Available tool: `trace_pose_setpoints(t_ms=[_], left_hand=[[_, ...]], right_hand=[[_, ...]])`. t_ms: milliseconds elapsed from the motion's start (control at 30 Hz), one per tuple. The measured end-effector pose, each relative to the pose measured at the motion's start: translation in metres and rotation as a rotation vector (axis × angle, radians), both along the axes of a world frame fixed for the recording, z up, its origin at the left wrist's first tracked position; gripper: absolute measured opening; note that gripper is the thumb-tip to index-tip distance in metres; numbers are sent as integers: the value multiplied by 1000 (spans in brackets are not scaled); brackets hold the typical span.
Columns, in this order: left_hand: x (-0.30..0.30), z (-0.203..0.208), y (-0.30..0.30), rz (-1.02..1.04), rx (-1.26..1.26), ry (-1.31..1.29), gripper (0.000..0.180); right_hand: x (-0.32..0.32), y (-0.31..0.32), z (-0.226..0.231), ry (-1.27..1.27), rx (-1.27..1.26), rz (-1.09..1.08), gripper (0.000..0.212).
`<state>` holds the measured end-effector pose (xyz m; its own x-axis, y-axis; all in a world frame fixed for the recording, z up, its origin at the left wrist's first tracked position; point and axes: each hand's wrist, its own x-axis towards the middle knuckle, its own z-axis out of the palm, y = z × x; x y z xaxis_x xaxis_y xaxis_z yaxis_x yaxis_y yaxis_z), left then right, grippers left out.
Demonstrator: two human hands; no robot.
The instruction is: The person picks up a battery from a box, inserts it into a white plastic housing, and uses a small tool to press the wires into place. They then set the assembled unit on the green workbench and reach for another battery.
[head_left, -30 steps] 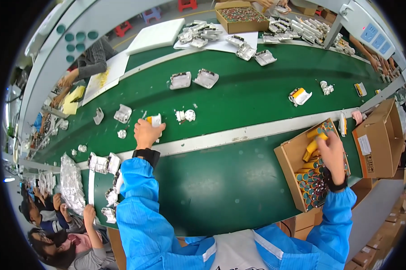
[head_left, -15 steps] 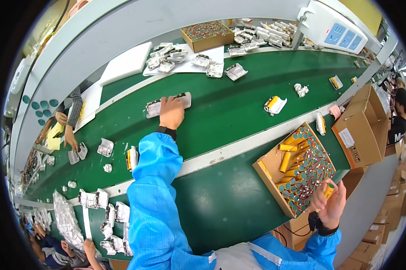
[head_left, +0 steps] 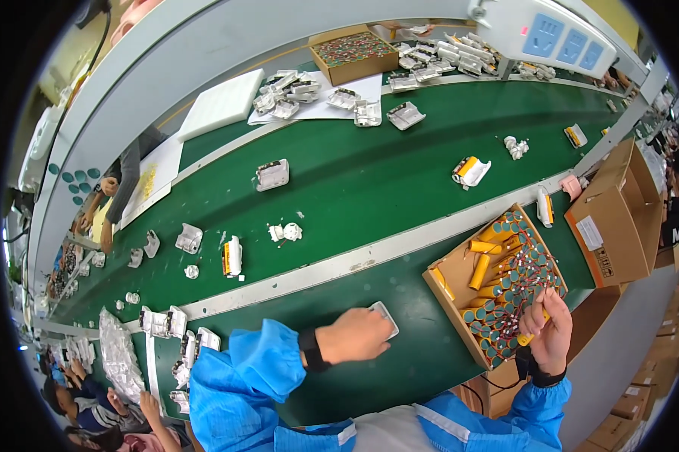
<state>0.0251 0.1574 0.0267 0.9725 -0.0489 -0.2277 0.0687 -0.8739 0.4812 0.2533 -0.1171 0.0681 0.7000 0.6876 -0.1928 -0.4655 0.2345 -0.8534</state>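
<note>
My left hand [head_left: 354, 335] is low over the near green table, palm down, its fingers closed on a pale plastic casing half [head_left: 387, 316]. Most of that casing is hidden under the fingers. At the right, my right hand [head_left: 552, 328] is closed around a yellow cylindrical battery [head_left: 526, 339] beside the near right corner of an open cardboard box [head_left: 452, 320]. Rows of yellow batteries [head_left: 481, 271] with red and dark wires fill much of this box. Another casing half [head_left: 272, 175] lies on the green belt beyond my left hand.
A pale rail [head_left: 362, 263] divides table from belt. On the belt are a casing with a battery [head_left: 232, 258] and white crumpled bits [head_left: 285, 232]. Several casings [head_left: 162, 322] and a clear plastic bag [head_left: 119, 361] lie left. A tall carton [head_left: 618, 218] stands right. Co-workers' arms [head_left: 125, 181] reach in.
My left hand has come back from the belt to the near table with a casing half, leaving another there. My right fingers have closed more around the battery. The view has shifted slightly.
</note>
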Motion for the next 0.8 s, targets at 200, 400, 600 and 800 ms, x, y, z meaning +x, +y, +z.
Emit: trace_pose_setpoints(t_ms=[200, 400, 600, 800], left_hand=[[147, 0, 113, 319, 36, -397, 17], [298, -82, 194, 826, 326, -572, 25], [324, -92, 222, 897, 455, -604, 21], [252, -24, 185, 561, 364, -569, 13]], right_hand=[[5, -44, -2, -31, -16, -87, 22], [-19, -123, -8, 56, -154, -467, 21], [-41, -169, -19, 110, -190, -638, 22], [-20, -122, -17, 68, -232, -489, 22]])
